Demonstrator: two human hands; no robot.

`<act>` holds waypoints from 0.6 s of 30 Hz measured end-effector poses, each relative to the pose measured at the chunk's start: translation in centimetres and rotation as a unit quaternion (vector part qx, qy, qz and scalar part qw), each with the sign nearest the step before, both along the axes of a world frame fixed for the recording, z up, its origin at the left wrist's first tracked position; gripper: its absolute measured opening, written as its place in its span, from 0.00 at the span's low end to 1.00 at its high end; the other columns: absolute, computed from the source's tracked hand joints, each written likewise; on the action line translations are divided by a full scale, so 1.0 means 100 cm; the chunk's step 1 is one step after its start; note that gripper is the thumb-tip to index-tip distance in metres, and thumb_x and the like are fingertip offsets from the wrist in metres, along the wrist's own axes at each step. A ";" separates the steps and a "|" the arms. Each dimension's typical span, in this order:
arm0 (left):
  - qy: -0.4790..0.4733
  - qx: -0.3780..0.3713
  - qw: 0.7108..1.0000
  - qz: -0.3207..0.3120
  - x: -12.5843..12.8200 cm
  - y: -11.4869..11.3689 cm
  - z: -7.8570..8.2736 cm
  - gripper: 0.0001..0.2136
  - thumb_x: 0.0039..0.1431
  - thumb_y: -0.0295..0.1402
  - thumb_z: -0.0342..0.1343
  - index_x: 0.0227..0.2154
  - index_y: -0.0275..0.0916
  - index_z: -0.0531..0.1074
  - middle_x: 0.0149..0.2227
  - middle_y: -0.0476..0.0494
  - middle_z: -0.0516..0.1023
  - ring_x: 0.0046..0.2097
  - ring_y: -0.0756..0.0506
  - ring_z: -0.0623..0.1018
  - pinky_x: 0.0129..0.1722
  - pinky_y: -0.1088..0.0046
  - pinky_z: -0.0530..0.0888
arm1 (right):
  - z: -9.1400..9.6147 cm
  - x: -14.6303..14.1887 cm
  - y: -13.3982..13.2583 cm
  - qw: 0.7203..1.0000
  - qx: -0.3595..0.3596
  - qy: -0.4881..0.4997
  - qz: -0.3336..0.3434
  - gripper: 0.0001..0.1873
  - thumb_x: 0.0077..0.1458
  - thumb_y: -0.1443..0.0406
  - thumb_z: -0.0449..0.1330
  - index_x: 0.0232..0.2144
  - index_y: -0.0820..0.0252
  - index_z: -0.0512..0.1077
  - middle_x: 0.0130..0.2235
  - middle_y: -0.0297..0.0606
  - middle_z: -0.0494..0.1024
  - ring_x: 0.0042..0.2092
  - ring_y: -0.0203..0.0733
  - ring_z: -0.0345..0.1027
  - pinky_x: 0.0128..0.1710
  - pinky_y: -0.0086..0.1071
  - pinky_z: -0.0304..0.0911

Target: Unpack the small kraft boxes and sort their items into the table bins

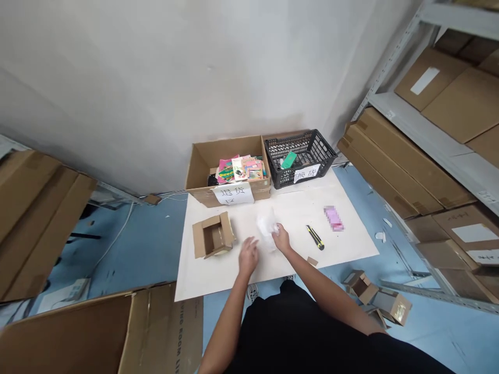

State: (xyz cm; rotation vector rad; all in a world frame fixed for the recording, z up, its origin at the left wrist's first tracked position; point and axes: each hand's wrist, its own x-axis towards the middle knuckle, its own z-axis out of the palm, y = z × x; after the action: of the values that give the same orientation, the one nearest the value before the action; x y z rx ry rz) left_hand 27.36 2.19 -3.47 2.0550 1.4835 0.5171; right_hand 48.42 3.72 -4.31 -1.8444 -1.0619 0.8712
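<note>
My right hand (281, 239) is closed on the edge of a whitish plastic bag (265, 224), thin and see-through, above the white tabletop (218, 280). What the bag contains, if anything, I cannot make out. Just left of it, my left hand (248, 254) is held with its fingers apart, slightly blurred and gripping nothing. A small open cardboard box (198, 240) lies left of that hand, its flaps spread. On the right of the table are a yellow and black utility knife (315, 238) and a pixelated pink item (334, 218).
At the table's back stand a large carton (202, 196) of colourful booklets and a black plastic crate (278, 179) holding a green item (289, 160). A cardboard scrap (312, 261) lies near the front edge. Carton-laden shelves (436, 122) rise at right; small boxes (390, 304) lie on the floor.
</note>
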 end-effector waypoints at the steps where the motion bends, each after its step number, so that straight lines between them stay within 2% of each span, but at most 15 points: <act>1: 0.036 0.016 0.997 0.063 -0.034 0.012 0.004 0.21 0.64 0.25 0.50 0.57 0.41 0.78 0.65 0.38 0.73 0.72 0.37 0.64 0.74 0.53 0.60 | 0.010 -0.014 0.005 1.000 0.007 -0.012 0.012 0.20 0.53 0.63 0.55 0.48 0.56 0.73 0.41 0.37 0.81 0.41 0.46 0.75 0.47 0.35 0.70; 3: 0.103 0.029 0.980 0.170 -0.101 0.033 0.009 0.21 0.65 0.27 0.51 0.58 0.37 0.77 0.67 0.34 0.70 0.74 0.34 0.58 0.74 0.51 0.59 | 0.028 -0.049 0.016 0.998 0.025 -0.036 0.054 0.16 0.56 0.62 0.55 0.45 0.56 0.75 0.38 0.37 0.81 0.39 0.46 0.74 0.45 0.35 0.70; 4: 0.125 0.019 0.972 0.197 -0.130 0.041 0.008 0.20 0.65 0.29 0.51 0.58 0.36 0.76 0.69 0.33 0.68 0.75 0.33 0.56 0.73 0.49 0.59 | 0.035 -0.068 0.023 0.995 0.039 -0.047 0.076 0.13 0.57 0.62 0.55 0.43 0.56 0.75 0.36 0.37 0.80 0.38 0.46 0.73 0.44 0.34 0.69; 6: 0.149 -0.023 0.974 0.168 -0.175 0.047 0.002 0.20 0.65 0.33 0.53 0.58 0.37 0.76 0.72 0.33 0.64 0.76 0.31 0.52 0.71 0.49 0.62 | 0.047 -0.111 0.037 0.988 0.084 -0.072 0.107 0.11 0.59 0.64 0.53 0.38 0.57 0.76 0.35 0.37 0.79 0.38 0.45 0.72 0.43 0.33 0.69; 8: 0.147 -0.073 0.981 0.099 -0.199 0.044 -0.007 0.19 0.64 0.35 0.57 0.56 0.39 0.77 0.75 0.35 0.59 0.77 0.32 0.51 0.70 0.52 0.65 | 0.051 -0.155 0.051 0.978 0.140 -0.097 0.121 0.12 0.58 0.67 0.53 0.37 0.58 0.76 0.39 0.40 0.78 0.42 0.45 0.73 0.46 0.33 0.69; 10: 0.132 -0.110 0.984 0.054 -0.208 0.034 -0.016 0.19 0.62 0.35 0.59 0.55 0.40 0.77 0.76 0.38 0.54 0.77 0.34 0.53 0.67 0.56 0.68 | 0.048 -0.197 0.063 0.967 0.167 -0.125 0.145 0.13 0.57 0.71 0.53 0.38 0.58 0.77 0.45 0.43 0.78 0.47 0.45 0.73 0.49 0.33 0.69; 11: 0.123 -0.117 0.984 0.049 -0.208 0.028 -0.020 0.19 0.61 0.33 0.59 0.55 0.41 0.78 0.77 0.40 0.53 0.76 0.35 0.53 0.67 0.58 0.68 | 0.044 -0.216 0.067 0.963 0.158 -0.144 0.166 0.15 0.56 0.72 0.53 0.39 0.59 0.77 0.47 0.44 0.78 0.49 0.45 0.73 0.50 0.33 0.68; 13: 0.108 -0.110 0.986 0.057 -0.204 0.015 -0.025 0.18 0.60 0.28 0.58 0.53 0.44 0.79 0.76 0.43 0.55 0.76 0.36 0.54 0.68 0.58 0.66 | 0.034 -0.246 0.071 0.950 0.079 -0.192 0.232 0.16 0.57 0.73 0.54 0.40 0.58 0.78 0.50 0.45 0.79 0.51 0.47 0.74 0.52 0.35 0.68; 16: 0.092 -0.094 0.988 0.083 -0.196 -0.004 -0.028 0.17 0.60 0.26 0.57 0.49 0.47 0.80 0.74 0.47 0.60 0.74 0.37 0.59 0.70 0.55 0.64 | 0.015 -0.269 0.065 0.916 -0.065 -0.241 0.315 0.09 0.55 0.72 0.59 0.34 0.59 0.79 0.43 0.46 0.83 0.46 0.51 0.78 0.50 0.40 0.70; 18: 0.076 -0.083 0.990 0.088 -0.190 -0.015 -0.031 0.14 0.62 0.26 0.55 0.47 0.47 0.81 0.73 0.46 0.62 0.74 0.36 0.61 0.69 0.54 0.65 | 0.005 -0.270 0.055 0.904 -0.104 -0.243 0.335 0.03 0.49 0.71 0.66 0.27 0.59 0.78 0.34 0.44 0.83 0.40 0.53 0.79 0.45 0.40 0.71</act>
State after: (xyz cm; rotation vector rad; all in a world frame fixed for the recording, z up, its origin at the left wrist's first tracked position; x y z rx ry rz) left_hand 8.40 0.67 -6.53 1.8801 1.7462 0.2969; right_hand 21.38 9.25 -3.82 -1.9413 -2.0685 0.9474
